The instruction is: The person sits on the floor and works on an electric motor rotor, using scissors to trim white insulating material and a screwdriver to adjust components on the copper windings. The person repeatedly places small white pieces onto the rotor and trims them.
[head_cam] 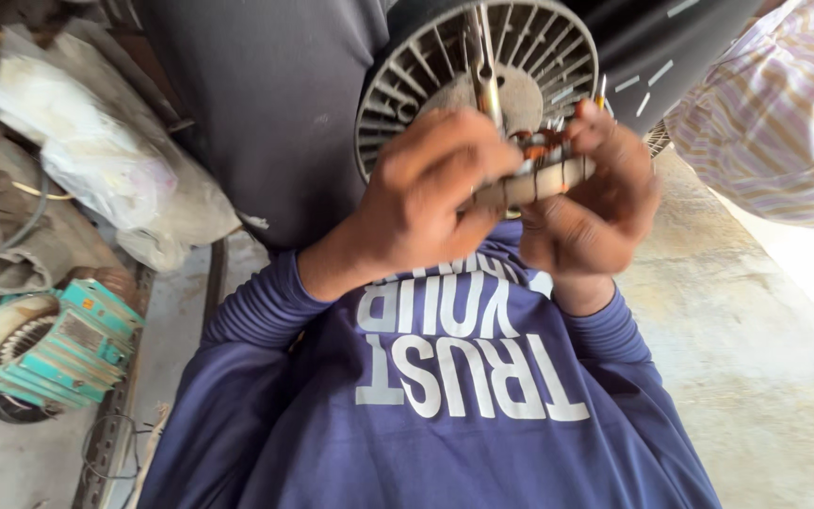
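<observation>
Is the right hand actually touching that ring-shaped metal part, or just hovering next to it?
Touching. The head view shows the right hand with fingers curled over the end of the ring-shaped metal part, no gap; the left hand grips its other end.

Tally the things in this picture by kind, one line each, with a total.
Hands: 2, left hand and right hand, both gripping one motor part
Metal motor part: 1
Slotted round fan housing: 1
Green motor: 1
Plastic bag: 1
Total: 6
</observation>
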